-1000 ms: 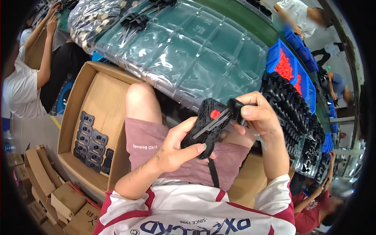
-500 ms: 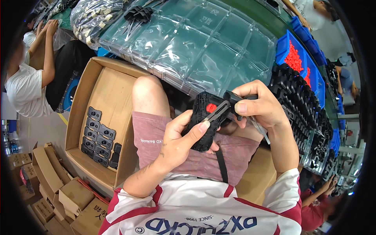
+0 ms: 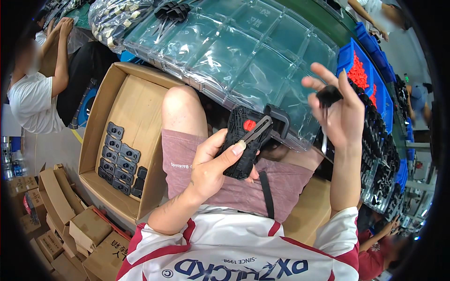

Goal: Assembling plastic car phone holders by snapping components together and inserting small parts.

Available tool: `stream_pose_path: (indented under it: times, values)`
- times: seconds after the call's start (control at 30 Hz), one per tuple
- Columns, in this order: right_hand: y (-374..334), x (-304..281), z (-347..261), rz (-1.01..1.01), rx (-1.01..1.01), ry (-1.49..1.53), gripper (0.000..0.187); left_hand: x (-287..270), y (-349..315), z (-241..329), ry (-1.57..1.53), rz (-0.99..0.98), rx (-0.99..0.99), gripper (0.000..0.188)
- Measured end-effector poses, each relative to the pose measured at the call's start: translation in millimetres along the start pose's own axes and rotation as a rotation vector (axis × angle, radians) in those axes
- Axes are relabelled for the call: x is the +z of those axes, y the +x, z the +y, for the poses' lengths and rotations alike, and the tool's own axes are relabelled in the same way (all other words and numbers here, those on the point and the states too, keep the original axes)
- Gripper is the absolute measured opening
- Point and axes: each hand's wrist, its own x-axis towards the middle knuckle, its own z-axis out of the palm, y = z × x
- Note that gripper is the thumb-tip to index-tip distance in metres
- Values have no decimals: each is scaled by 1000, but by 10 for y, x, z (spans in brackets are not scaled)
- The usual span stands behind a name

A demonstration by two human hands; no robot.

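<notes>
Black plastic part (image 3: 246, 140) sits in left hand (image 3: 213, 164) grip, thumb across it

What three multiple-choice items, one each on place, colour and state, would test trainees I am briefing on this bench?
1. Where do the finished black parts lie?
A. in the cardboard box
B. on the clear trays
C. in a blue bin

2. What colour is the button on the black assembly?
A. yellow
B. red
C. white

3. How is the right hand?
A. flat on the lap
B. raised, pinching a small black piece
C. inside the box

A: rows lie in the box.
B: a red spot shows.
B: it is lifted beside the left hand.
</notes>
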Motion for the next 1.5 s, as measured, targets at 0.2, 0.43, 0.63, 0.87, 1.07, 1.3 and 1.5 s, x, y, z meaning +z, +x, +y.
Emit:
stream_pose_path:
  times: [0.2,0.43,0.63,0.87,1.07,1.3,1.5]
  values:
    - [-4,37,-37,30,-85,213,44,-32,-35,-15,-15,-47,3,35]
    - [44,277,5,230,-209,257,46,-74,-47,-46,11,-151,6,41]
    - [53,204,183,-90,-125,171,47,-48,-124,-49,5,-207,-20,45]
    - [99,241,284,-279,105,-219,33,-81,-163,-4,79,-305,-112,45]
    - [104,400,229,-304,259,-413,45,-137,-190,28,64,-284,-178,44]
    - [99,474,247,-250,222,-491,41,-141,-189,6,-10,-254,-189,45]
    - [127,483,256,-258,214,-540,39,-133,-195,28,-27,-230,-205,46]
